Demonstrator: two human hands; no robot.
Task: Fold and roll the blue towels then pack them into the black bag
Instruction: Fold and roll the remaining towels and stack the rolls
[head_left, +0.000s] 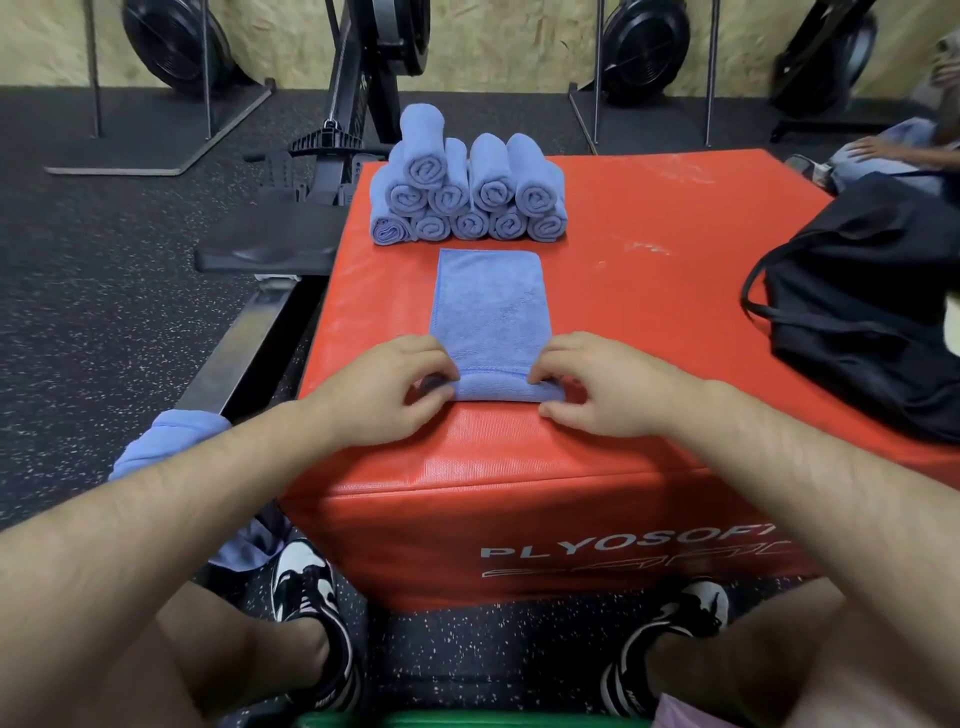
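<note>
Rolled end of the blue towel (488, 306) pinched in my left hand (384, 387) and right hand (597, 387), rest lay beyond my fingertips, red box (415, 519) read "PLYOSOF"

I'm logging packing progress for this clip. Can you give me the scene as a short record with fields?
surface: red foam box
in work: folded blue towel, near end rolled, rest flat
left hand: pinches the roll's left end
right hand: pinches the roll's right end
done: stacked rolled towels at the box's far edge, ten spiral ends showing
black bag: at the box's right, inside not visible
waiting: loose blue towels beside the left forearm
</note>
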